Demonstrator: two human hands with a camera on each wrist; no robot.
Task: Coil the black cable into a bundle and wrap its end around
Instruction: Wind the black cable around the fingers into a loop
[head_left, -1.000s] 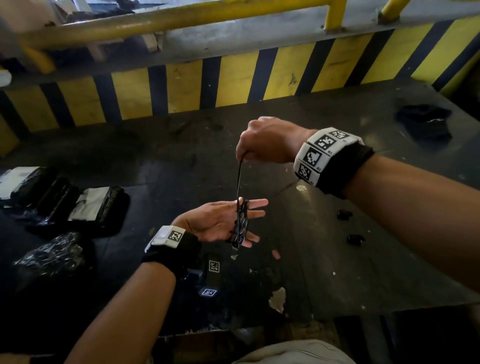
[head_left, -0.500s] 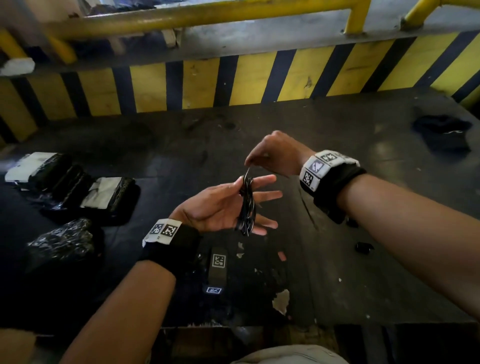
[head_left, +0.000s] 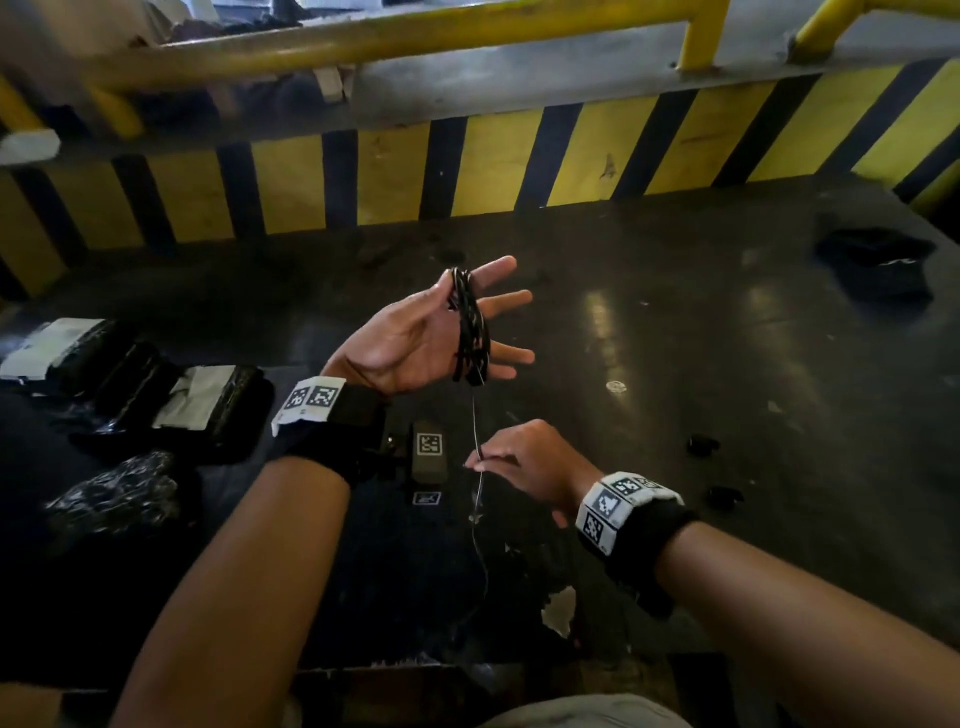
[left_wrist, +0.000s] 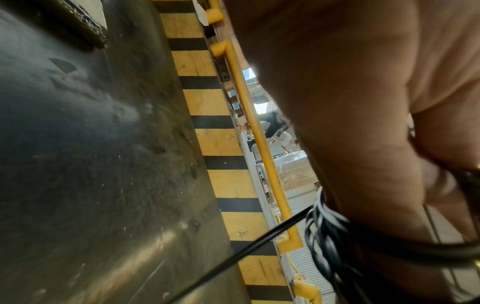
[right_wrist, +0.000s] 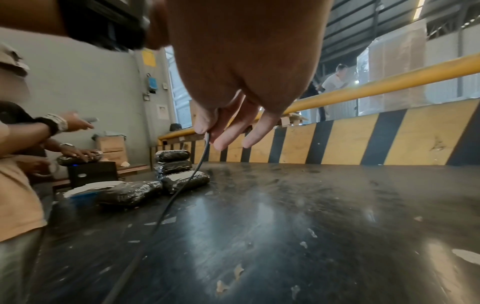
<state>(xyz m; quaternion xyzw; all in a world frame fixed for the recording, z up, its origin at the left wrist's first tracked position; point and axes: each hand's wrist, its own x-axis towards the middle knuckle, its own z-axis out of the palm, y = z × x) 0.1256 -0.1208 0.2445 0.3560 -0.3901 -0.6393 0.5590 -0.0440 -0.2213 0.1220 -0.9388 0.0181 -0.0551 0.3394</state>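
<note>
A thin black cable (head_left: 470, 327) is looped several times round the straight fingers of my left hand (head_left: 441, 327), which is held palm up above the dark table (head_left: 701, 338). The coil (left_wrist: 324, 242) shows against the hand's edge in the left wrist view. From the coil a loose strand (head_left: 475, 426) runs down to my right hand (head_left: 519, 457), near the table's front. There the thumb and forefinger pinch the strand (right_wrist: 206, 142), and the rest trails down across the table towards me. The cable's end is not visible.
Several black wrapped packs (head_left: 130, 379) lie at the table's left, with a crumpled black bag (head_left: 114, 493). A tagged dark block (head_left: 428, 449) sits under my hands. Two small black pieces (head_left: 701, 444) lie right, a black cloth (head_left: 878, 260) far right. A striped barrier (head_left: 467, 166) bounds the back.
My right hand has dropped from above the left hand to below it, near the table's front, drawing the strand down. The left hand rose and moved away from me with the coil.
</note>
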